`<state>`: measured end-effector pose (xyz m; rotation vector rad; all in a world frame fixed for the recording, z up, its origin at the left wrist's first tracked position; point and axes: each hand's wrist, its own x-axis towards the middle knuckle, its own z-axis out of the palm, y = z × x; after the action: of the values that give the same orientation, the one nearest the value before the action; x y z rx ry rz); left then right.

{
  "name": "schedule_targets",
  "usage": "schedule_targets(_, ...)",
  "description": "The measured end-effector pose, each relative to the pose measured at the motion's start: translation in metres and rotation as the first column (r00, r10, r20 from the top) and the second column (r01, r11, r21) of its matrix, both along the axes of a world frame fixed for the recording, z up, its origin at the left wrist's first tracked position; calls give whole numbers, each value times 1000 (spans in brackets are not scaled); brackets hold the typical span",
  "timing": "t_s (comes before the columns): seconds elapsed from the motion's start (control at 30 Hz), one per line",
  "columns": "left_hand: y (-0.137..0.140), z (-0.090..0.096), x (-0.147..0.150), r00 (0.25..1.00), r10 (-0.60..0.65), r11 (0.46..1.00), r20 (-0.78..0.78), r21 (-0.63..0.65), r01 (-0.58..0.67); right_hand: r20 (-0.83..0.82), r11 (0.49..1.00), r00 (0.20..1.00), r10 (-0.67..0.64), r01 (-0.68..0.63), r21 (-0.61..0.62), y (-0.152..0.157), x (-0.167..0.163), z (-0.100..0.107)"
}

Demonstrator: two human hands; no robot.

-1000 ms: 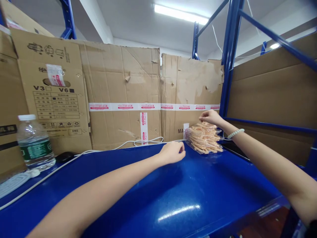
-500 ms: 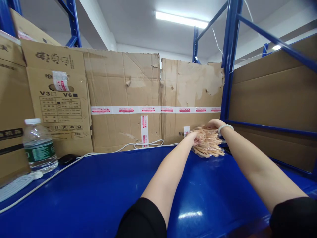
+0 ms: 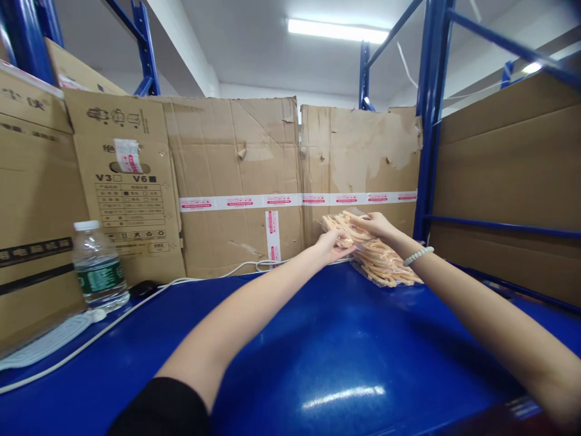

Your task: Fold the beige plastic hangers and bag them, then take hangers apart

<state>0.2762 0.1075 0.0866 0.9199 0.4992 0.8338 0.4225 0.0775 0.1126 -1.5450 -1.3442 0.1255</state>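
Note:
Both my hands hold a clear plastic packet of tan stick-like pieces [image 3: 336, 225], lifted and tilted over the back right of the blue tabletop. My left hand [image 3: 333, 245] grips its near lower side, fingers closed around the plastic. At its right end, my right hand [image 3: 377, 226] pinches the packet; a pale beaded bracelet [image 3: 418, 256] circles that wrist. Directly below lie more tan sticks in clear plastic [image 3: 388, 266], resting on the table. Whether these join the lifted packet I cannot tell. What exactly the sticks are is not clear.
Tall cardboard sheets [image 3: 236, 151] wall the back of the blue table [image 3: 272, 351]. A water bottle [image 3: 100, 269], a black mouse-like object [image 3: 144, 288] and a pale blue slatted object [image 3: 49, 342] are at left. A white cable [image 3: 113, 324] runs along the table. Blue rack posts [image 3: 431, 121] stand right.
My hands have raised the packet and shifted it left, away from the sticks on the table. The left forearm has swung outward to the left. The view has turned slightly.

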Motion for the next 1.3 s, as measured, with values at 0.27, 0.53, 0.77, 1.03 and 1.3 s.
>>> schedule_targets(0.27, -55, -55, -199, 929, 286, 908, -236, 377, -184, -401, 782, 750, 525, -612, -121, -23, -136, -68)
schedule_targets(0.53, -72, -84, -278, 473, 848, -85, -240, 819, 568, -548, 672, 648, 530, -715, -196, -32, -173, -102)
schedule_targets(0.77, -94, -68, -276, 613, 601, 106, -513, 812, 574, -459, 824, 797, 393, -527, -209, -37, -125, -100)
schedule_targets(1.03, -56, -86, -284, 354, 729, 465, -585, 804, 371, 288, 641, 588, 756, -755, -141, -85, -122, -62)
schedule_targets(1.3, -68, -90, -272, 546, 517, 670, -659, 708, 221, 278, 486, 405, 871, -628, -608, -69, -112, -78)
